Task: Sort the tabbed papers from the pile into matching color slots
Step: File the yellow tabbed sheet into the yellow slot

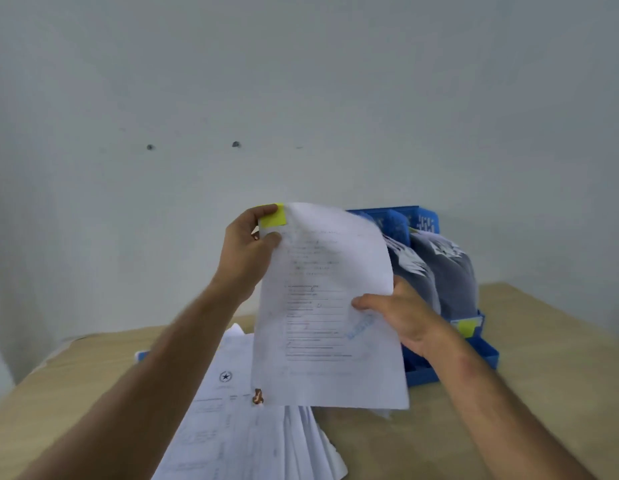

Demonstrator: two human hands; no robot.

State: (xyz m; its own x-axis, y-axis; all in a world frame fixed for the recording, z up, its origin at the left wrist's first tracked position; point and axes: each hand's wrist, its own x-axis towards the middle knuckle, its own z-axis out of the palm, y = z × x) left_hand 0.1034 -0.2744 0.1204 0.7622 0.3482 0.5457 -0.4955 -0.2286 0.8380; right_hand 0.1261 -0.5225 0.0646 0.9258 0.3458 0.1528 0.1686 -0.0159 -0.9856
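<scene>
Sheet (pixel 330 306) held upright above worktop (pixel 530 403), left hand (pixel 247 252) at top-left corner by tab (pixel 272 216), right hand (pixel 401 315) at right edge. Pile (pixel 238 424) on worktop below sheet. Sorter (pixel 450 362) behind right hand, against wall (pixel 301 98), papers (pixel 443 271) standing in slots.

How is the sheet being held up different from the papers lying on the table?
The held sheet is a single page, lifted upright between the left hand and right hand; the pile of papers is many sheets lying flat and fanned out on the table. The held sheet shows a yellow tab at its top corner; the pile's top sheet shows an orange-brown mark. Both are white printed pages.
</scene>
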